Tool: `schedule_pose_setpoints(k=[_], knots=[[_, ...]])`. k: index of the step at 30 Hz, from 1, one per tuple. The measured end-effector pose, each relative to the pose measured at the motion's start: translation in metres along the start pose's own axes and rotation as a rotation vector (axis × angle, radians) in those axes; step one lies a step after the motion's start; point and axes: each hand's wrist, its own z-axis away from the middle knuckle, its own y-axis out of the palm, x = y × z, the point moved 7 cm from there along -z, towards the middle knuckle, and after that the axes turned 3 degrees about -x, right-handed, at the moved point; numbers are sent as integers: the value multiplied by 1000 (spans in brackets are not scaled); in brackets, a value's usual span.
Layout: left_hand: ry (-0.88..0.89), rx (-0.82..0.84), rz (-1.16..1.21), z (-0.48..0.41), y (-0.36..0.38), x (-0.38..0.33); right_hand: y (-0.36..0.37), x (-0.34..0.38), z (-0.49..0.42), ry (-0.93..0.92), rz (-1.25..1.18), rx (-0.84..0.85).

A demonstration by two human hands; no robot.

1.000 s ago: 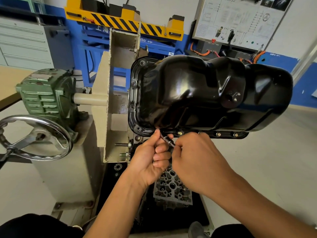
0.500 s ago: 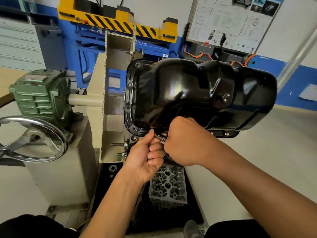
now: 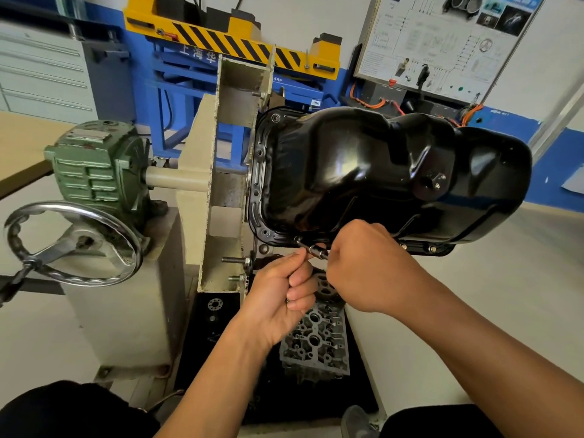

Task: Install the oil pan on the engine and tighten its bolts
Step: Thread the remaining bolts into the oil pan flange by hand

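Note:
The glossy black oil pan [image 3: 363, 172] sits on the engine held in the beige stand, its flange facing me. Several bolts [image 3: 432, 248] show along the lower flange edge. A slim metal socket tool [image 3: 311, 248] points at a bolt hole near the lower left corner of the flange. My left hand [image 3: 278, 295] pinches the tool's shaft with thumb and forefinger. My right hand [image 3: 363, 263] is curled round the tool's rear end, just under the pan. The handle is hidden inside my fist.
A beige engine stand frame [image 3: 218, 191] with a green gearbox [image 3: 94, 162] and a chrome handwheel [image 3: 69, 241] stands at the left. A grey cylinder head [image 3: 316, 343] lies on the black base below my hands. A blue and yellow lift [image 3: 234, 45] and a wiring board [image 3: 442, 42] stand behind.
My right hand rose from below the flange and closed over the tool's rear, covering the middle flange bolts. The left hand stays pinched on the shaft. The camera shifted slightly.

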Motion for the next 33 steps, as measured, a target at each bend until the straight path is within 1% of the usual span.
schedule_pose_setpoints(k=[3, 10, 14, 17, 21, 23, 25, 27, 30, 33], knots=[[-15, 44, 28, 3, 4, 5, 0, -2, -2, 4, -17, -13], [-22, 58, 74, -2, 12, 9, 3, -4, -3, 37, -37, -18], [-14, 23, 151, -2, 16, 8, -3, 8, -9, 19, -56, 23], [16, -21, 168, -1, 20, 6, -9, 18, -4, -28, -41, 19], [27, -74, 158, -1, 24, 4, -15, 27, 26, -184, 167, -98], [35, -104, 139, 0, 24, 3, -19, 24, 41, -280, 215, -163], [33, -130, 115, 0, 22, 4, -19, 18, 50, -340, 246, -171], [28, -137, 113, 1, 21, 4, -20, 14, 56, -394, 255, -214], [16, -102, 151, 1, 23, 5, -27, 13, 56, -422, 204, -320], [7, -17, 241, 4, 29, 5, -37, 18, 52, -372, 241, -460]])
